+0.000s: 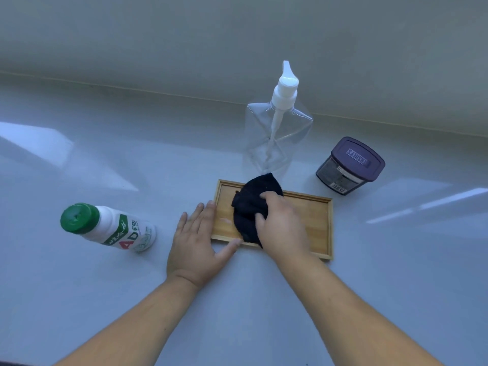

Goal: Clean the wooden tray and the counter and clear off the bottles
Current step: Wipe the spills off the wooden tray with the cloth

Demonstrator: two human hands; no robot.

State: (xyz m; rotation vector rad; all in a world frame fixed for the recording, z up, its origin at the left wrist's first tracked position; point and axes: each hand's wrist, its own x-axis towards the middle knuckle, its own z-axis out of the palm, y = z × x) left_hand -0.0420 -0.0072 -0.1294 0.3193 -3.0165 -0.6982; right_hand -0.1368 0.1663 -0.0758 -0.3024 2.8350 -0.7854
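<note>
A shallow wooden tray (317,217) lies flat on the pale counter (132,154). My right hand (284,225) presses a dark cloth (250,204) onto the tray's left half, fingers curled over it. My left hand (196,241) lies flat beside the tray's left end, fingertips on its rim and thumb along the front edge. A white bottle with a green cap (108,227) stands left of the tray. Just behind the tray is a clear pump bottle (277,133) with a white pump head.
A squat jar with a dark purple lid (351,165) stands behind the tray's right end. The counter meets a light wall (237,48) at the back. Bright reflections streak the counter at left and right.
</note>
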